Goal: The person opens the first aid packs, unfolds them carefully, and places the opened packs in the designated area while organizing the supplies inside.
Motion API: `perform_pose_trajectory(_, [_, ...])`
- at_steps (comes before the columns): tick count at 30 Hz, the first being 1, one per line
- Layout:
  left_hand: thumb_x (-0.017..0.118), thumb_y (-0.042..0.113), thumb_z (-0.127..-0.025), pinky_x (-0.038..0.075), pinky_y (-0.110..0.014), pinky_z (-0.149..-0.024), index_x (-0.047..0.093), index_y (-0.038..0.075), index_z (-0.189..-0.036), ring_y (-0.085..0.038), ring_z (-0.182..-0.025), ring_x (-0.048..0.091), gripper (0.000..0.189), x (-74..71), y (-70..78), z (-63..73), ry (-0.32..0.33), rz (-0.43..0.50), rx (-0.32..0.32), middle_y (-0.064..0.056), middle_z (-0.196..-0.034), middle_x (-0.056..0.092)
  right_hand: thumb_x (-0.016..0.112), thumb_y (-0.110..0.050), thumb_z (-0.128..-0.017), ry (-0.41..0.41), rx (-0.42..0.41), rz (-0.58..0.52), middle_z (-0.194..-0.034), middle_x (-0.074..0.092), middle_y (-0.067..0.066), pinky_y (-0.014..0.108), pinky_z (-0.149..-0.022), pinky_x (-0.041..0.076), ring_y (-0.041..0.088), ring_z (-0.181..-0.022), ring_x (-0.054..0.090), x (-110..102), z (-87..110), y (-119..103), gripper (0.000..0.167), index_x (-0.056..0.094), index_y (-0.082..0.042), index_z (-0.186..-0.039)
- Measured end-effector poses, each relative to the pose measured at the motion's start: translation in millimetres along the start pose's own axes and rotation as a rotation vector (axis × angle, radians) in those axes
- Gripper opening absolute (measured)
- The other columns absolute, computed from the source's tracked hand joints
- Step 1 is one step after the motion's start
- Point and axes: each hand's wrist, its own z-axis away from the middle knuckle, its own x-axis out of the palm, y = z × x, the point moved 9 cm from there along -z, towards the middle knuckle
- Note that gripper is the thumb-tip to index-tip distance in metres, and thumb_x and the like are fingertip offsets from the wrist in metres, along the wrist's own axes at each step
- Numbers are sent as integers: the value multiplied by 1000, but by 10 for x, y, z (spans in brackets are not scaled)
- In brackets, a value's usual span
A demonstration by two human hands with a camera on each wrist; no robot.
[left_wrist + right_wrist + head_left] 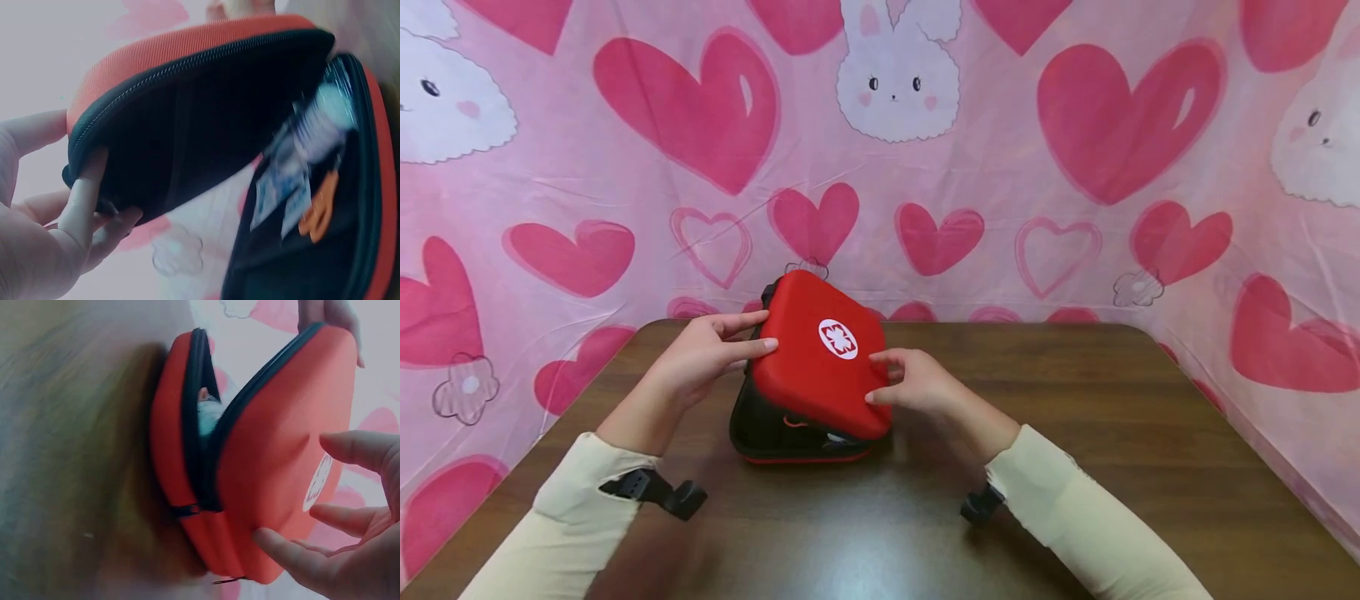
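A red first-aid case (820, 358) with a white round emblem stands partly open on the table, its lid tilted up over the black-lined base. My left hand (703, 354) grips the lid's left edge, with fingers on both sides of the zipped rim in the left wrist view. On the lid's other side, the fingertips of my right hand (917, 383) touch the red outer shell, fingers spread beside the emblem (319, 481). Inside the base lie orange-handled scissors (322, 206), a pale wrapped roll (322, 122) and small packets (281, 194), blurred. The lid hides most contents in the head view.
The case is on a brown wooden table (1075, 433), toward its far edge. A pink cloth (1000, 150) with hearts and rabbits hangs behind and at the sides. Black camera mounts sit on both wrists, near the cream sleeves (1075, 508).
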Motion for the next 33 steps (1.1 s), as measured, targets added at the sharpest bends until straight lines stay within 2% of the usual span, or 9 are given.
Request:
perform_pose_trajectory(5, [70, 16, -91, 53, -34, -89, 39, 0, -148, -25, -112, 58, 67, 156, 142, -59, -8, 17, 7, -23, -140, 48, 73, -18, -86, -40, -68, -40, -128, 58, 12, 40, -75, 58, 29, -107, 59, -43, 45, -304, 56, 54, -11, -138])
perform_pose_trajectory(9, [67, 10, -92, 54, -33, -87, 37, -1, -148, -22, -110, 60, 65, 295, 217, -102, -47, 65, 31, -24, -141, 47, 72, -22, -88, -51, -49, -103, -130, 55, 11, 40, -71, 58, 27, -106, 58, -62, 42, -442, 59, 50, -15, -142])
perform_pose_trajectory(13, [56, 2, -94, 54, -32, -87, 32, 0, -150, -25, -116, 55, 61, 426, 278, -122, -111, 204, 58, -19, -149, 38, 72, -29, -88, -30, -14, -154, -133, 52, 11, 41, -72, 58, 28, -110, 56, -109, 34, -481, 64, 45, -16, -145])
perform_pose_trajectory(19, [39, -7, -90, 55, -31, -84, 15, 4, -156, -30, -141, 23, 71, 643, 409, -125, -240, 434, 122, -11, -161, 15, 72, -40, -86, -6, 26, -166, -137, 46, 9, 43, -73, 58, 31, -114, 52, -190, 57, -464, 74, 38, -21, -148])
perform_pose_trajectory(22, [38, -7, -89, 55, -34, -85, 14, 6, -156, -31, -143, 20, 72, 740, 449, -138, -285, 499, 129, -8, -162, 14, 73, -41, -84, -15, 32, -168, -141, 43, 9, 45, -75, 58, 32, -117, 50, -209, 80, -456, 80, 33, -22, -151])
perform_pose_trajectory(26, [44, -6, -91, 55, -36, -85, 23, 8, -155, -31, -138, 30, 69, 789, 471, -168, -283, 469, 136, -11, -158, 25, 76, -39, -82, -25, -1, -154, -146, 37, 7, 47, -77, 57, 32, -119, 48, -229, 134, -478, 89, 25, -27, -154])
perform_pose_trajectory(30, [54, -1, -92, 55, -36, -85, 34, 8, -152, -30, -125, 47, 63, 809, 480, -196, -247, 296, 149, -16, -146, 42, 81, -36, -76, 14, -121, -52, -148, 35, 4, 47, -83, 55, 29, -125, 45, -253, 222, -561, 103, 16, -32, -156])
perform_pose_trajectory(33, [61, 6, -92, 55, -39, -87, 40, 9, -150, -30, -118, 54, 61, 851, 508, -201, -240, 163, 175, -17, -139, 50, 85, -38, -71, 78, -191, 42, -145, 37, 4, 46, -84, 55, 28, -126, 44, -265, 303, -607, 113, 9, -37, -156])
